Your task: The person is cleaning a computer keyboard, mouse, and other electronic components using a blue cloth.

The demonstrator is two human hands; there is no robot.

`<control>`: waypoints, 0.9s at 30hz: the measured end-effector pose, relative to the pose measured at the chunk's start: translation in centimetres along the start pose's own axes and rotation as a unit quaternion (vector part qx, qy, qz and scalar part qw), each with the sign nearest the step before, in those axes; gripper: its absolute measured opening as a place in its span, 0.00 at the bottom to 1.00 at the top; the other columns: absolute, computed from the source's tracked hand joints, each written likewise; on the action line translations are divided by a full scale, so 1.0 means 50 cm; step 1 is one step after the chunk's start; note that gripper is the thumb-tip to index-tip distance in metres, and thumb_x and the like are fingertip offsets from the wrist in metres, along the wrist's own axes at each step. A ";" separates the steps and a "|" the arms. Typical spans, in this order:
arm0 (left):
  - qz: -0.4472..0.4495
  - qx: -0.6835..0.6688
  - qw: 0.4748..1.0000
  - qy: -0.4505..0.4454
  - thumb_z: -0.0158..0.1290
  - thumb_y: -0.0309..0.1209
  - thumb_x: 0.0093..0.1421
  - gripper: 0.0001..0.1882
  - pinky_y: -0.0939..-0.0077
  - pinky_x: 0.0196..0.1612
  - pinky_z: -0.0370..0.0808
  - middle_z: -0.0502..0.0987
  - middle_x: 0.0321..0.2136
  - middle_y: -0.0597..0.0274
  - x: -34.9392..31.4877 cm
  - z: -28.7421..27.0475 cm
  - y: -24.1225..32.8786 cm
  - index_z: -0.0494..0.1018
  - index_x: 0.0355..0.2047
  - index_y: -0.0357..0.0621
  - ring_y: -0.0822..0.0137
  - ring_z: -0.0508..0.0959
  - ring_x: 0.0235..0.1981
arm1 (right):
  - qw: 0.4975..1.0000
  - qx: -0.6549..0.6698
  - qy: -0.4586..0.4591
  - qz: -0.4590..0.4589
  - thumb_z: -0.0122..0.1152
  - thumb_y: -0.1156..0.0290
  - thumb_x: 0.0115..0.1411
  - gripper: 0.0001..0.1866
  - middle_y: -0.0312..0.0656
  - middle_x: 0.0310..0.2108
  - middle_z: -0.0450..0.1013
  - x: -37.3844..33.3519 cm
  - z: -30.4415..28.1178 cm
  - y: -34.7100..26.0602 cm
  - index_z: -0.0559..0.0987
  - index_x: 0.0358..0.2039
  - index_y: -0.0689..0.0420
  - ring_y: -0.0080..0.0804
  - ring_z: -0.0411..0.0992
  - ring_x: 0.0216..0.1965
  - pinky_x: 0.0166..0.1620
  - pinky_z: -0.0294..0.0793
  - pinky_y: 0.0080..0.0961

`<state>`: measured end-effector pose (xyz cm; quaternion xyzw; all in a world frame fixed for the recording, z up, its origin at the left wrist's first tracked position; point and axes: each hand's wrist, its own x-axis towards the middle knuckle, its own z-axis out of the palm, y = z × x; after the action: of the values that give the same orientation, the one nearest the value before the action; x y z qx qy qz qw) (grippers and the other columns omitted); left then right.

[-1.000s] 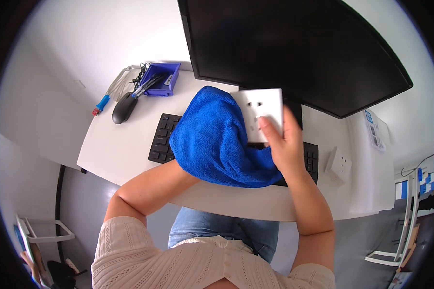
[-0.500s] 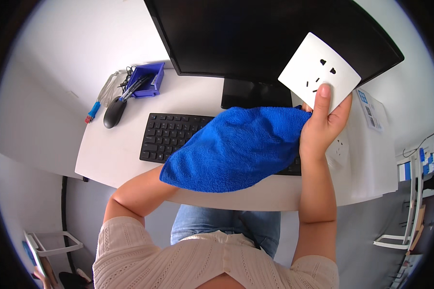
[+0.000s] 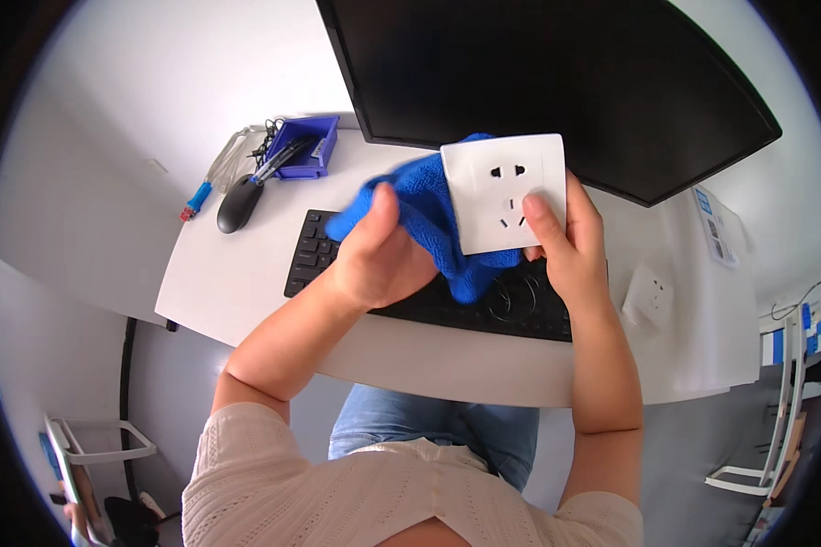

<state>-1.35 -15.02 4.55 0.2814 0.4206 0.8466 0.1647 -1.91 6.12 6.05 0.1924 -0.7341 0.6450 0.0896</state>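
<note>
My right hand grips a white wall socket plate by its right side, thumb on the front and fingers behind. The plate's face, with its dark slots, is turned toward me. Just left of it, my left hand holds a bunched blue cloth, its thumb pointing up and its other fingers mostly hidden. The cloth reaches behind the plate and hangs below its lower edge. Both hands are raised over a black keyboard.
A black monitor stands at the back. To the left are a black mouse, a purple bin with pens, and a blue-tipped cable. More socket plates and papers lie on the white desk at right.
The socket plate has come left and down and turned more upright. The cloth, earlier spread over my left hand, is now bunched behind the plate, and my left hand shows.
</note>
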 end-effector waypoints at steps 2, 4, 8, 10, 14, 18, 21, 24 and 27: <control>0.025 -0.137 0.984 -0.110 0.43 0.70 0.61 0.53 0.52 0.68 0.59 0.63 0.67 0.47 0.000 -0.016 0.000 0.53 0.71 0.37 0.53 0.64 0.68 | 1.000 -0.012 0.004 0.020 0.61 0.56 0.68 0.23 0.39 0.33 0.78 0.008 -0.003 0.013 0.75 0.54 0.61 0.17 0.71 0.24 0.25 0.68 0.13; 0.030 -0.164 0.974 -0.153 0.42 0.71 0.62 0.52 0.52 0.68 0.59 0.63 0.67 0.47 0.009 -0.028 0.011 0.53 0.71 0.38 0.52 0.63 0.68 | 1.000 0.026 -0.002 0.013 0.61 0.56 0.68 0.22 0.38 0.33 0.77 0.015 -0.008 0.018 0.75 0.53 0.60 0.17 0.71 0.24 0.25 0.67 0.12; -0.011 -0.215 0.969 -0.119 0.44 0.60 0.68 0.42 0.55 0.66 0.63 0.69 0.62 0.47 0.003 -0.038 0.015 0.60 0.66 0.34 0.54 0.68 0.65 | 0.994 0.110 0.005 0.010 0.61 0.56 0.68 0.21 0.36 0.32 0.76 0.013 -0.011 0.015 0.75 0.50 0.60 0.17 0.72 0.27 0.26 0.68 0.11; -0.035 -0.227 0.970 -0.079 0.46 0.55 0.70 0.38 0.57 0.65 0.65 0.72 0.60 0.47 -0.001 -0.038 0.011 0.64 0.64 0.31 0.55 0.70 0.63 | 0.994 0.103 0.029 0.012 0.61 0.56 0.68 0.20 0.37 0.33 0.77 0.006 0.006 0.011 0.75 0.49 0.60 0.18 0.74 0.28 0.27 0.69 0.12; -0.112 -0.070 0.988 0.081 0.57 0.30 0.67 0.21 0.67 0.61 0.70 0.77 0.52 0.50 -0.004 -0.033 0.002 0.72 0.53 0.23 0.64 0.76 0.55 | 0.986 -0.063 0.075 -0.133 0.61 0.57 0.68 0.18 0.44 0.33 0.79 0.001 0.034 0.040 0.75 0.46 0.60 0.24 0.79 0.31 0.30 0.74 0.16; -0.107 0.003 0.984 0.139 0.63 0.30 0.62 0.21 0.73 0.54 0.74 0.81 0.46 0.54 0.002 -0.020 0.002 0.75 0.52 0.30 0.66 0.80 0.48 | 0.953 -0.204 0.056 -0.217 0.59 0.57 0.69 0.19 0.49 0.33 0.81 -0.013 0.043 0.037 0.74 0.45 0.62 0.37 0.83 0.33 0.32 0.79 0.23; -0.125 0.125 0.961 0.213 0.64 0.33 0.62 0.19 0.75 0.49 0.76 0.82 0.43 0.57 0.001 -0.014 0.009 0.77 0.49 0.33 0.68 0.81 0.44 | 0.965 -0.166 0.053 -0.196 0.59 0.57 0.69 0.19 0.49 0.34 0.81 -0.010 0.051 0.042 0.73 0.46 0.62 0.40 0.83 0.34 0.33 0.80 0.25; -0.082 0.185 0.963 0.179 0.65 0.37 0.62 0.19 0.78 0.45 0.77 0.83 0.38 0.59 0.006 -0.003 0.018 0.79 0.45 0.33 0.70 0.81 0.39 | 0.974 -0.138 0.049 -0.173 0.59 0.57 0.69 0.20 0.50 0.35 0.81 -0.017 0.056 0.045 0.73 0.48 0.63 0.41 0.83 0.35 0.34 0.80 0.25; -0.082 0.304 0.921 0.231 0.64 0.41 0.62 0.20 0.79 0.41 0.76 0.82 0.33 0.62 0.002 0.004 0.023 0.79 0.42 0.34 0.73 0.80 0.36 | 0.979 -0.127 0.032 -0.158 0.59 0.57 0.69 0.21 0.51 0.36 0.81 -0.015 0.056 0.045 0.73 0.51 0.63 0.40 0.83 0.36 0.36 0.80 0.25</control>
<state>-1.34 -15.55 5.61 0.0791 0.7053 0.7034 0.0382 -1.81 3.69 3.28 0.2727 -0.7671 0.5300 0.2371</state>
